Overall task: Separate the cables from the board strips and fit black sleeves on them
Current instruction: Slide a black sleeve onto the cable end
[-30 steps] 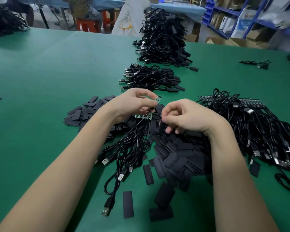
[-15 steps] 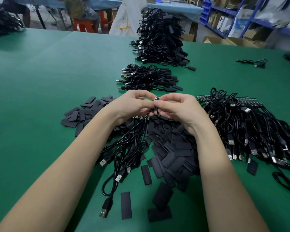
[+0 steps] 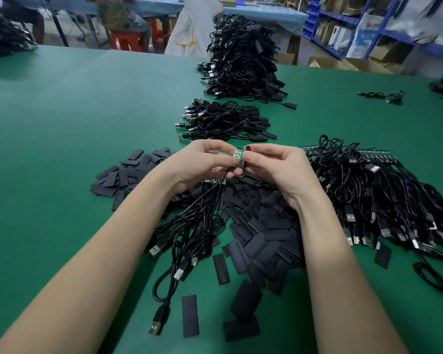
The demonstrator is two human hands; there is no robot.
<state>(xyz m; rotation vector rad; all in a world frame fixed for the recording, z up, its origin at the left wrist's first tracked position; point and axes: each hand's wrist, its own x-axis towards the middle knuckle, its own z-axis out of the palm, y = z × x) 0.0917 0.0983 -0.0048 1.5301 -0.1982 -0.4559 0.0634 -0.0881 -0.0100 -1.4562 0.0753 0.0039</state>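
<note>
Green felt-like matting covers the wide table (image 3: pixel 87 118) seen from the head camera, running far back to a seam near its far edge. Above its middle, the left hand (image 3: pixel 202 162) pinches a small green board (image 3: pixel 237 154) whose black cable (image 3: pixel 202 200) trails down toward the near side, joining a loose bundle of cables with USB plugs (image 3: pixel 187 241). The right hand (image 3: pixel 274 164) pinches a black sleeve (image 3: pixel 246 159) upright, just beside the board and touching or nearly touching it. Under both hands spreads a heap of flat black sleeves (image 3: pixel 261 226), with a few strays on the near matting. To the right lies a mass of cables on board strips (image 3: pixel 381 200). Farther off sit a small cable pile (image 3: pixel 223 121) and, beyond it, a tall cable stack (image 3: pixel 241 57). Past the table stand an orange stool (image 3: pixel 128 42), a blue-covered bench (image 3: pixel 266 14), cardboard boxes (image 3: pixel 330 63) and blue shelving (image 3: pixel 368 21) at the far right.
</note>
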